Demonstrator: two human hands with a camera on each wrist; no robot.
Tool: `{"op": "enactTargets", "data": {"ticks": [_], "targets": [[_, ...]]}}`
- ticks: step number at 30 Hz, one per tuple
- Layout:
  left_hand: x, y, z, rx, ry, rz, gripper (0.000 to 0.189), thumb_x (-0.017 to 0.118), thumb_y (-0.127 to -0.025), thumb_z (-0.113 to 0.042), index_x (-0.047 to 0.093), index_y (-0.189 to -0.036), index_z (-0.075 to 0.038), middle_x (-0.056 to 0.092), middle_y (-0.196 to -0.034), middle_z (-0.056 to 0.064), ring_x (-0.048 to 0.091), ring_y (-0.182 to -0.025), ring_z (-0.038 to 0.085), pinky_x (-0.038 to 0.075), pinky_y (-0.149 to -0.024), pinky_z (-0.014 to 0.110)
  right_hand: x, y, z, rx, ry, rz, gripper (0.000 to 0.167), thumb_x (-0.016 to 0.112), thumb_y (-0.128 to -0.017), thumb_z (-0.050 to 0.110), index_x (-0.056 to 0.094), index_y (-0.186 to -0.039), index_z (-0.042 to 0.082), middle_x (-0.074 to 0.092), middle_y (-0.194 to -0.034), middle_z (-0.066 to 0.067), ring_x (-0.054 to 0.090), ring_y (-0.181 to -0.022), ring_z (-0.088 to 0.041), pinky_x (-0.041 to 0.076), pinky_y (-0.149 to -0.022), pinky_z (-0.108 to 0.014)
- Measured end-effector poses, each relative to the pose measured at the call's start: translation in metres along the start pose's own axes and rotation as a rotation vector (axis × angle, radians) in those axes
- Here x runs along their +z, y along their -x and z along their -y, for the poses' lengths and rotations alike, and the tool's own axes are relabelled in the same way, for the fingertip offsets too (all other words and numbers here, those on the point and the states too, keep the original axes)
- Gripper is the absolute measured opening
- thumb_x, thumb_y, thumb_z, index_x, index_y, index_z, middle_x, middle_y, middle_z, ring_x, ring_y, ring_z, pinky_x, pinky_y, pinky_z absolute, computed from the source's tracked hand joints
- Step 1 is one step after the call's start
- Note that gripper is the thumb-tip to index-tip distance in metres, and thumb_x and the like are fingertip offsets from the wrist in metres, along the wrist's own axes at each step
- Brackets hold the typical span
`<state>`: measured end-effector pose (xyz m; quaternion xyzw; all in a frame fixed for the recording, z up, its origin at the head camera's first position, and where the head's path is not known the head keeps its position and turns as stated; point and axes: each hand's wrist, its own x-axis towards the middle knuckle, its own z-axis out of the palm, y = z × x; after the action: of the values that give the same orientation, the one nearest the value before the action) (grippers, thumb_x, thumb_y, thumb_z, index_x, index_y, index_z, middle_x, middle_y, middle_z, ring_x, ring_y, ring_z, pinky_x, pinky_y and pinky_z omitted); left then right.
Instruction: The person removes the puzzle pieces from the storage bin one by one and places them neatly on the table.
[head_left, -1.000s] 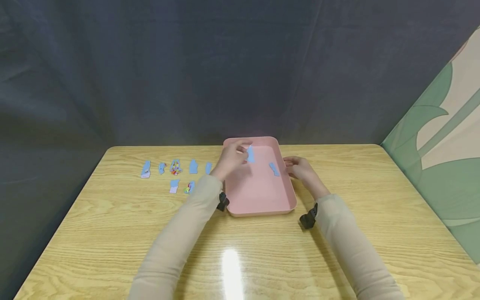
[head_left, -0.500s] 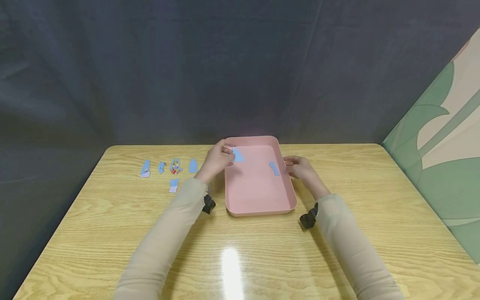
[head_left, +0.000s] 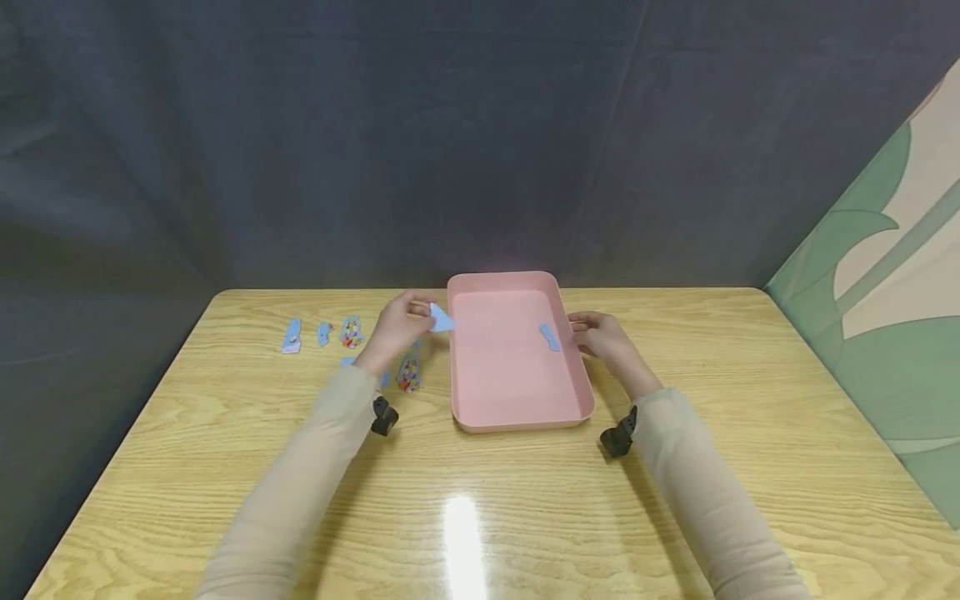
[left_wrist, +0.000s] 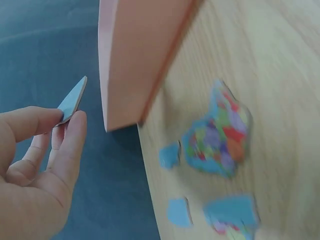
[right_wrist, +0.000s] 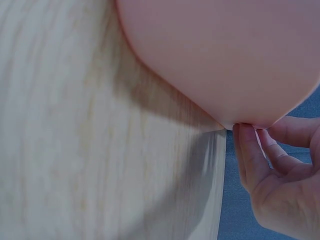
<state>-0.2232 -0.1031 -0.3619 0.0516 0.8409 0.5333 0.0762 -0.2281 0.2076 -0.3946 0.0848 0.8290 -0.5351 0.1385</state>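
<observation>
In the head view my left hand (head_left: 401, 328) is just left of the pink tray (head_left: 522, 422), pinching a light blue triangular puzzle piece (head_left: 440, 317). The left wrist view shows the piece (left_wrist: 73, 101) between thumb and fingertips, its thin edge visible. My right hand (head_left: 604, 342) is at the tray's right side; the right wrist view shows its nearly straight fingertips touching the outer wall. Inside the tray lies one narrow blue puzzle piece (head_left: 550, 337).
Left of the tray, several puzzle pieces lie apart on the wooden table (head_left: 525, 508), among them a multicoloured piece (head_left: 409, 372), another patterned piece (head_left: 351, 332) and a blue-and-lilac piece (head_left: 292, 337). My left forearm covers some. A dark curtain (head_left: 480, 142) hangs behind.
My left hand has moved left from over the tray, past its left rim, bringing the triangular puzzle piece with it. The right hand stays at the tray's side.
</observation>
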Motion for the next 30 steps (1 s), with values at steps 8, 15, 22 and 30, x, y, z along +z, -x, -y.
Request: {"op": "enactTargets", "data": {"ticks": [8, 15, 22, 30], "targets": [[-0.027, 0.006, 0.019, -0.007, -0.046, -0.025, 0.041, 0.05, -0.095, -0.005, 0.046, -0.136, 0.001, 0.05, -0.128, 0.025, 0.056, -0.112, 0.037, 0.052, -0.098, 0.043, 0.0, 0.0, 0.0, -0.003, 0.009, 0.003, 0.051, 0.043, -0.095, 0.002, 0.033, -0.144, -0.004, 0.04, -0.144, -0.026, 0.043, -0.132, -0.037, 0.039, -0.112, -0.045], [-0.049, 0.013, 0.03, -0.036, -0.086, -0.027, 0.044, 0.049, -0.097, -0.007, 0.043, -0.14, -0.002, 0.049, -0.133, 0.024, 0.053, -0.117, 0.037, 0.05, -0.1, 0.045, -0.003, 0.0, 0.0, -0.014, 0.003, -0.011, 0.05, 0.047, -0.093, 0.003, 0.038, -0.142, -0.003, 0.047, -0.138, -0.024, 0.05, -0.126, -0.032, 0.045, -0.108, -0.039], [-0.072, 0.024, 0.046, -0.088, -0.088, -0.022, 0.044, 0.048, -0.098, -0.008, 0.04, -0.14, 0.002, 0.046, -0.135, 0.026, 0.052, -0.118, 0.037, 0.05, -0.101, 0.044, 0.0, 0.002, 0.0, -0.013, -0.013, 0.0, 0.051, 0.044, -0.093, 0.001, 0.034, -0.143, -0.005, 0.042, -0.142, -0.027, 0.046, -0.129, -0.036, 0.04, -0.112, -0.044], [-0.094, 0.038, 0.065, -0.107, -0.132, -0.018, 0.044, 0.047, -0.098, -0.008, 0.041, -0.138, 0.007, 0.046, -0.13, 0.028, 0.055, -0.112, 0.035, 0.052, -0.098, 0.041, 0.0, 0.002, 0.001, -0.002, -0.001, -0.007, 0.051, 0.044, -0.094, 0.001, 0.035, -0.144, -0.004, 0.042, -0.143, -0.026, 0.045, -0.131, -0.036, 0.04, -0.112, -0.044]]}}
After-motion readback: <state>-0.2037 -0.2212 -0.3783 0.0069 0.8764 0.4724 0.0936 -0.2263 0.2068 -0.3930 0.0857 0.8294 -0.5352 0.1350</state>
